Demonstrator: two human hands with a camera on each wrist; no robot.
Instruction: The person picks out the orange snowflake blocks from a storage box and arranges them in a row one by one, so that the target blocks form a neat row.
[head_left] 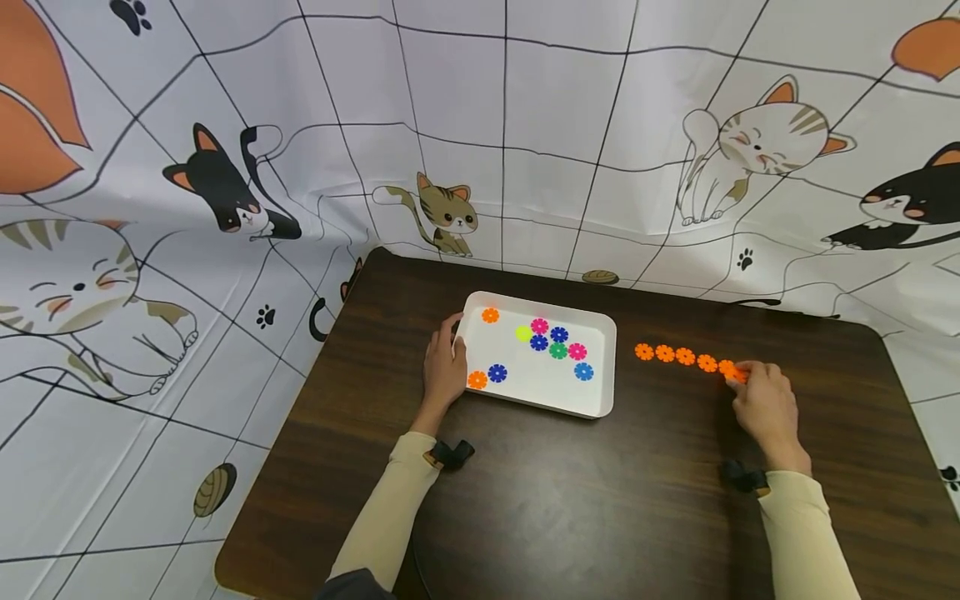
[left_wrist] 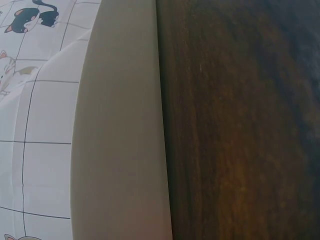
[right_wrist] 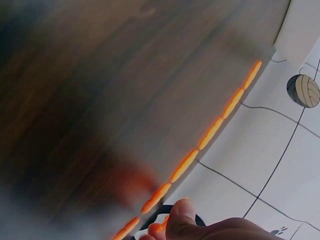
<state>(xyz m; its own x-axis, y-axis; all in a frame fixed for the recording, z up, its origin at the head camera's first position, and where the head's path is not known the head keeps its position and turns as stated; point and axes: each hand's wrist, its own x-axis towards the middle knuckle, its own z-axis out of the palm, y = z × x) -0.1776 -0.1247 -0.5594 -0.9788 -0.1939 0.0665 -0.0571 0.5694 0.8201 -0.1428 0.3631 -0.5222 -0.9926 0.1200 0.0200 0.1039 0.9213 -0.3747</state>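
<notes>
A white tray [head_left: 536, 385] lies on the table, holding several flower-shaped plastic discs in pink, blue, green, yellow and orange. My left hand [head_left: 444, 367] grips the tray's left rim, thumb on the near side. To the right of the tray runs a row of orange flower-shaped discs [head_left: 685, 357], edge to edge. At the row's right end my right hand [head_left: 768, 408] pinches an orange disc, partly covered by the fingertips. Seen edge-on in the right wrist view, the orange row [right_wrist: 210, 134] stretches away from the thumb [right_wrist: 183, 215]. The left wrist view shows only sleeve [left_wrist: 120, 125] and tabletop.
The dark wooden table [head_left: 585, 500] carries both tray and row. A white curtain [head_left: 555, 108] printed with cats and grid lines hangs behind the table and along its left side. A thin cable [head_left: 418, 562] trails below the left forearm.
</notes>
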